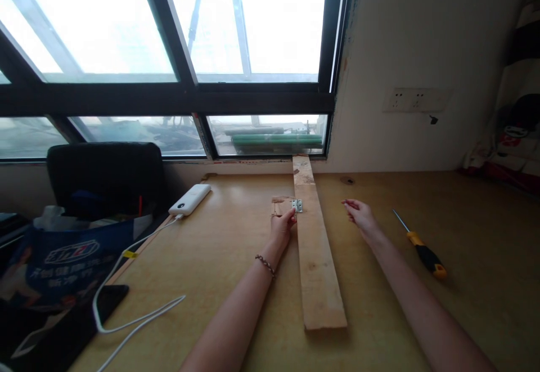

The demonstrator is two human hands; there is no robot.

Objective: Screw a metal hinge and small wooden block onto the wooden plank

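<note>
A long wooden board (318, 259) lies lengthwise on the table, its far end at the window sill. Against its left side sits a small wood block (280, 205), and a metal hinge (297, 206) spans the two. My left hand (283, 223) is closed at the hinge and block, with its thumb on the hinge's lower edge; the other fingers are partly hidden. To the right of the board, my right hand (358, 214) hovers with fingertips pinched together; anything between them is too small to name. A screwdriver (419, 247) with a yellow and black handle lies farther right.
A white power bank (189, 200) with a white cable (101, 287) lies at the table's left edge. Beyond that edge are a black chair (105, 164) and a blue bag (71, 259). The window (261, 96) and a wall socket (417, 101) are behind the table (228, 237).
</note>
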